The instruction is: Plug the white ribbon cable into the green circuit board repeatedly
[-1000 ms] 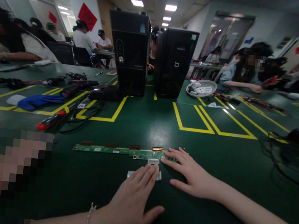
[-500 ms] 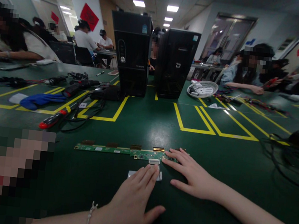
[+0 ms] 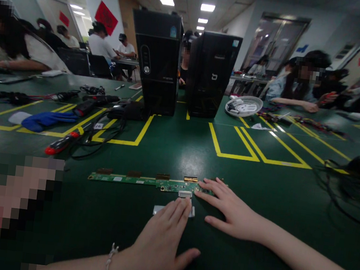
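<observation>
A long, narrow green circuit board (image 3: pixel 142 181) lies flat on the dark green table, with copper-coloured tabs along its far edge. My right hand (image 3: pixel 230 210) rests open with spread fingers over the board's right end. Nearer to me, my left hand (image 3: pixel 165 233) lies flat and open, thumb out, its fingertips on a white flat connector piece (image 3: pixel 192 212) beside the white socket (image 3: pixel 185 194) at the board's near edge. The fingers cover part of that piece. A braided bracelet is on the left wrist.
Two black computer towers (image 3: pixel 157 63) (image 3: pixel 212 76) stand behind the board. Left are a red-black screwdriver (image 3: pixel 60 144), a blue glove (image 3: pixel 48 121) and cables. A white basket (image 3: pixel 244 106) and wires sit back right; black cables (image 3: pixel 355 189) lie right. People sit around.
Both hands keep the same positions on the board and the white piece. The whole view has shifted very slightly.
</observation>
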